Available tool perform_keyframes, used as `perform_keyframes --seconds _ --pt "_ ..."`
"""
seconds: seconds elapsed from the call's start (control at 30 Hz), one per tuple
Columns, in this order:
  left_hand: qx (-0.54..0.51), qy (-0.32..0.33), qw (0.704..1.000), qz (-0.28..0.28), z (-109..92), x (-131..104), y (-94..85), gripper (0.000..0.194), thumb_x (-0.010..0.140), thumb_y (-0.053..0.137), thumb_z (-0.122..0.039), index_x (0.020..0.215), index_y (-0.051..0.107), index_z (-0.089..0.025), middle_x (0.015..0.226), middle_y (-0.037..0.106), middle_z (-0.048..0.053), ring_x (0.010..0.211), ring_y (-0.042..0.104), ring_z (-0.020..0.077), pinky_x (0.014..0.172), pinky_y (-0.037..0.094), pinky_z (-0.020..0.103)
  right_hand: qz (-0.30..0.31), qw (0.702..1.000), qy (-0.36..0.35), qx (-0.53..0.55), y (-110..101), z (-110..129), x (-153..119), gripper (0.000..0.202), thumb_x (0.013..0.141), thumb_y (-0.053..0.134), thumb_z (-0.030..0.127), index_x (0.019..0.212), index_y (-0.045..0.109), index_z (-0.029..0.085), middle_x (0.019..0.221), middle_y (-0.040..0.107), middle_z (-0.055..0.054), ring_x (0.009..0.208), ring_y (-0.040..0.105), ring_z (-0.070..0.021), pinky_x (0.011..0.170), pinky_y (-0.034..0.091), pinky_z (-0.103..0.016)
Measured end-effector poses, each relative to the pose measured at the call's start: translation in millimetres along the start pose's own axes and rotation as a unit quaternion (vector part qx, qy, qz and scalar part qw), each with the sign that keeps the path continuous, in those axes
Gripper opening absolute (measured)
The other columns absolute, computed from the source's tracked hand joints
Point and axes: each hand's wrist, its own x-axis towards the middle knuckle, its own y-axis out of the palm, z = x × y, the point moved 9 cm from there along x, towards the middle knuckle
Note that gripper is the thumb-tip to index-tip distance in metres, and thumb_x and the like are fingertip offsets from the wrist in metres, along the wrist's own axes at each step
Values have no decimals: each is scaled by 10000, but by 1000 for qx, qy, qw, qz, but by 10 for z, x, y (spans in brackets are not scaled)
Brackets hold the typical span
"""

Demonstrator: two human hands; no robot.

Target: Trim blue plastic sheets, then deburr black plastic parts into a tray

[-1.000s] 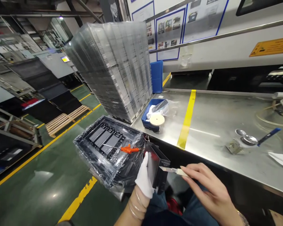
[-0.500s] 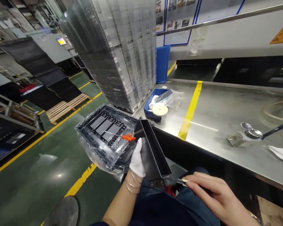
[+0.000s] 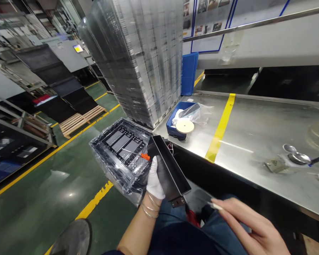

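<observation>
My left hand (image 3: 155,180), in a white glove, grips a long black channel-shaped part (image 3: 170,166) that tilts down toward me. My right hand (image 3: 241,216) is bare and pinches a thin tool (image 3: 215,205) with a pale section; its blurred tip points toward the lower end of the black part, with a gap between them. Left of the black part, an orange-handled screwdriver (image 3: 145,156) lies over a plastic-wrapped black tray (image 3: 101,156) with grey panels inside.
On the metal table (image 3: 239,124) are a blue bin (image 3: 172,131) with a cream disc (image 3: 185,126), yellow tape (image 3: 220,131) and small round metal dishes (image 3: 299,158). A tall wrapped stack (image 3: 138,63) rises behind the tray.
My right hand and the thin tool have moved slightly right, away from the black part's lower end. The black part has shifted a little left, and the whole view has turned slightly.
</observation>
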Motion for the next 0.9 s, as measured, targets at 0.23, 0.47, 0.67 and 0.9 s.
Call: perform_keyframes --seconds 0.23,0.47,0.67,0.9 --pt "-8 43 999 -29 4 8 -24 368 857 620 -534 951 775 -214 944 779 26 913 719 180 1075 430 303 -113 993 21 1 12 -130 -72 199 871 646 193 1039 748 226 849 706 -60 729 700 -160 630 575 -191" --pt "15 33 997 -67 -11 -54 -81 414 799 674 -565 913 779 -182 865 777 46 844 721 208 1089 423 374 -113 993 10 8 -12 -158 -30 177 870 651 226 1011 758 222 842 727 -56 722 709 -165 626 582 -192" --pt "85 -8 996 11 159 -114 26 440 597 876 -454 913 780 -164 836 774 40 920 711 224 1017 467 330 -159 984 75 -24 -89 -462 77 187 915 599 330 1031 719 245 795 741 3 604 688 -117 585 562 -136" --pt "123 -86 985 84 673 -142 154 427 716 787 -495 963 758 -148 898 767 58 785 702 172 857 497 260 -170 985 -2 11 88 -81 524 129 899 611 258 778 593 217 683 607 8 593 597 -118 554 510 -188"
